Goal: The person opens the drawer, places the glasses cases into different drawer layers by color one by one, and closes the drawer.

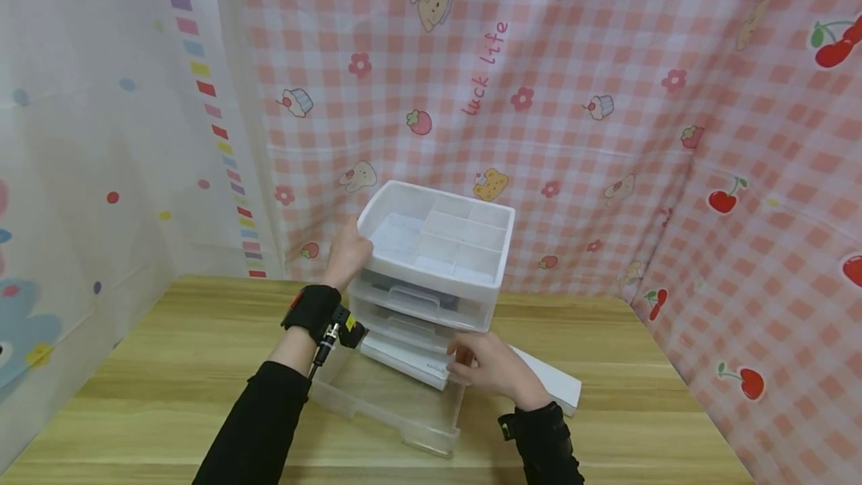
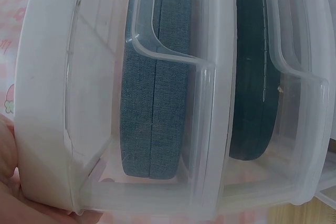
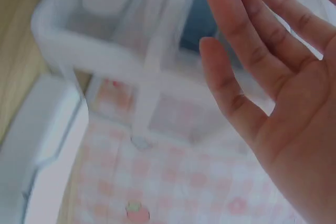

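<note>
A white plastic drawer organizer (image 1: 438,279) with clear drawers stands on the table, its divided top tray (image 1: 397,234) facing up. My left hand (image 1: 349,251) grips its upper left edge; only part of that hand (image 2: 8,182) shows in the left wrist view. Below, the clear bottom drawer (image 1: 384,414) is pulled out, with a white box (image 1: 407,361) in it. My right hand (image 1: 494,365) is beside that box, fingers loosely bent and holding nothing. Through the drawer fronts in the left wrist view, a blue-grey fabric case (image 2: 157,103) and a dark green case (image 2: 249,77) are visible.
A second white box (image 1: 552,380) lies on the wooden table (image 1: 202,365), right of the organizer and close to my right wrist. A pink checked cloth (image 1: 431,81) hangs behind, and more printed cloth covers both sides.
</note>
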{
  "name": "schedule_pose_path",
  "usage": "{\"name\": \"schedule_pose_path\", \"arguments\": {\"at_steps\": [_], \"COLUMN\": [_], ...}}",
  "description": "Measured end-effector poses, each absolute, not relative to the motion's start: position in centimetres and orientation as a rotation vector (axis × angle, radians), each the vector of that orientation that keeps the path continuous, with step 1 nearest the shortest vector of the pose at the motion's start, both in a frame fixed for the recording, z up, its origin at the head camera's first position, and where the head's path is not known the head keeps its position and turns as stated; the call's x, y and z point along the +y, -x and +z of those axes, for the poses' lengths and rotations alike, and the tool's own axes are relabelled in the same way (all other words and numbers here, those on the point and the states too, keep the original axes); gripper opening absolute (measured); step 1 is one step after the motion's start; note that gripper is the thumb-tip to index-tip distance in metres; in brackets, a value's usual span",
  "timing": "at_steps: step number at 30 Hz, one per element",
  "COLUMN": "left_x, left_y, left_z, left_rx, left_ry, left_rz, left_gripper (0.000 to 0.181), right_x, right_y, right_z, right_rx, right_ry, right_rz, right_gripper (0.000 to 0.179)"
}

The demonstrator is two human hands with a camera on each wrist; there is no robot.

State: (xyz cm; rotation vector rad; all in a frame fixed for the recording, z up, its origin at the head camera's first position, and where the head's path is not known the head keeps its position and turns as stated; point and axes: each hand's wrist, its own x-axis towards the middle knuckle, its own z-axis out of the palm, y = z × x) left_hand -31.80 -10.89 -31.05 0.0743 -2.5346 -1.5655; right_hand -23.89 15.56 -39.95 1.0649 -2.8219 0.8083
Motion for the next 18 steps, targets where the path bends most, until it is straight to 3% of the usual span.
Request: {"name": "schedule_pose_path", "arguments": {"at_steps": [5, 10, 13, 18], "left_x": [-10.7, -10.7, -10.7, -10.8], "left_y": [31.8, 31.8, 31.8, 31.9], "left_z": [-31.0, -31.0, -31.0, -30.9], "left_rx": [-2.530, -2.525, -2.527, -2.553], "left_ry": [-0.081, -0.073, -0.071, -0.082], "left_rz": [-1.581, -1.582, -1.556, -1.548], "left_gripper": [0.056, 0.058, 0.058, 0.057], "right_x": [17.8, 20.3, 21.7, 23.3], "right_y": [24.1, 24.6, 25.0, 25.1], "right_z": [-39.6, -40.2, -41.0, -42.1], "right_rx": [-2.823, -2.833, -2.834, -2.959], "right_ry": [-1.012, -0.779, -0.598, -0.385], "right_rz": [0.812, 0.704, 0.569, 0.477], "right_gripper": [0.006, 0.002, 0.015, 0.056]}}
